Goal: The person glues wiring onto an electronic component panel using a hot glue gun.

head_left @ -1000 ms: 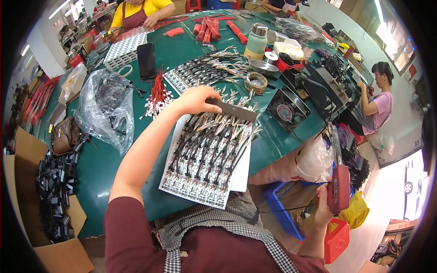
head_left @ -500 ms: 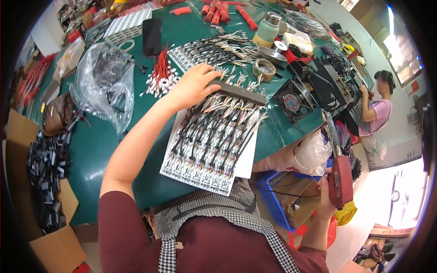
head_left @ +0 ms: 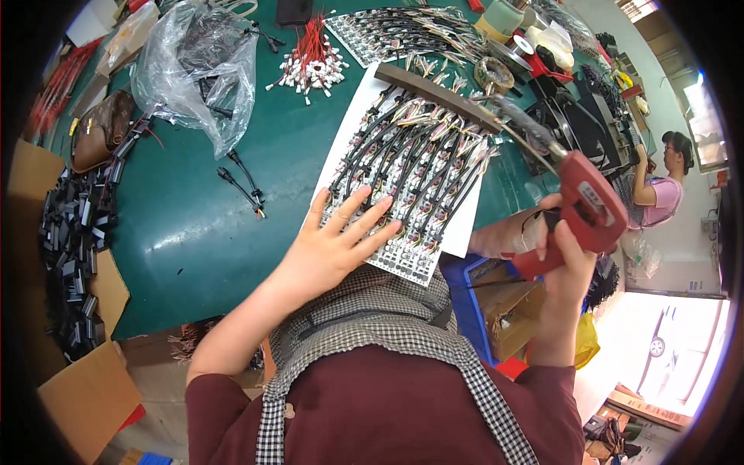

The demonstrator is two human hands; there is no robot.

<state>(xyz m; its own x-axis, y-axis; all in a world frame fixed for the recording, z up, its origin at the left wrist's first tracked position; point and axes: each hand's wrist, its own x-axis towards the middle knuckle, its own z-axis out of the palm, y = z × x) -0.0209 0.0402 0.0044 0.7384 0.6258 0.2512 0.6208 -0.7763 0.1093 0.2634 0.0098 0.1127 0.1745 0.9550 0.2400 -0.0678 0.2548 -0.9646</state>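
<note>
My left hand (head_left: 333, 246) lies flat with spread fingers on the near left part of a white circuit board panel (head_left: 403, 267). Rows of black cables (head_left: 403, 159) with thin coloured wire ends lie over the panel. Across the far wire ends rests a long dark bar (head_left: 438, 97). My right hand (head_left: 572, 260) is wrapped round the handle of a red soldering gun (head_left: 595, 203). Its metal front part points left, toward the right end of the bar; whether the tip touches anything is hard to see.
A second wired panel (head_left: 349, 39) lies behind, beside red wires with white connectors (head_left: 314, 66). Left are a clear plastic bag (head_left: 232, 116), loose cables (head_left: 244, 186) and a box of black parts (head_left: 74, 263). A tape roll (head_left: 494, 74), a blue bin (head_left: 467, 298) and a co-worker (head_left: 659, 182) are right.
My left hand has left the bar and come down onto the near part of the panel. My right hand has raised the soldering gun to the bar's right end. The view has shifted.
</note>
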